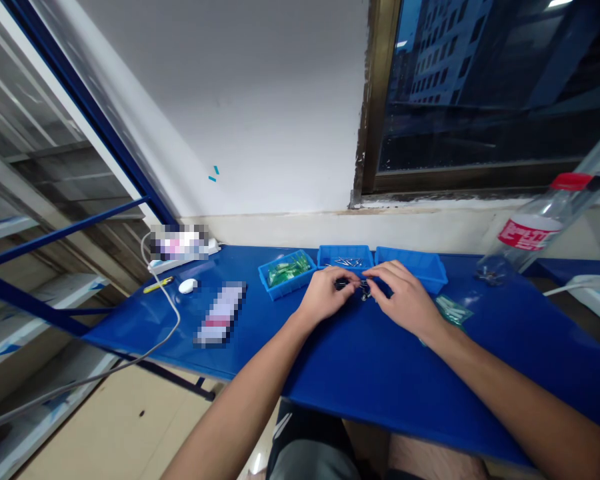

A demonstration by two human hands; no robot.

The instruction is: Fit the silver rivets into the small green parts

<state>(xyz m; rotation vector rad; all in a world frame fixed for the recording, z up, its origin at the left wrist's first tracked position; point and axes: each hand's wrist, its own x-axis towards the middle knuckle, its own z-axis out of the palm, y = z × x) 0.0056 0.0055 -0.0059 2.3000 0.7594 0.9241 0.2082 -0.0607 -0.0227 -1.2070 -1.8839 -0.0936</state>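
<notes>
My left hand (327, 292) and my right hand (399, 293) meet over the blue table, fingertips close together. Between them are small metal screws (364, 293), dark and silver, partly covered by my fingers. Thumb and fingers of the left hand pinch some of these pieces. The right hand is curled, its fingertips closed on the same small cluster. Just behind the hands, a blue tray (325, 256) holds several long silver screws (349, 261). To the left, another blue tray (275, 291) contains green plastic packets (289, 269). A third blue tray (433, 267) stands behind my right hand.
A green packet (453, 311) lies right of my right arm. Beyond it stands a clear bottle with a red cap (571, 181). On the left are a blurred-out flat object (221, 313), a white round item (188, 286), a yellow-handled tool (157, 285), and a power strip (207, 249) with its cable.
</notes>
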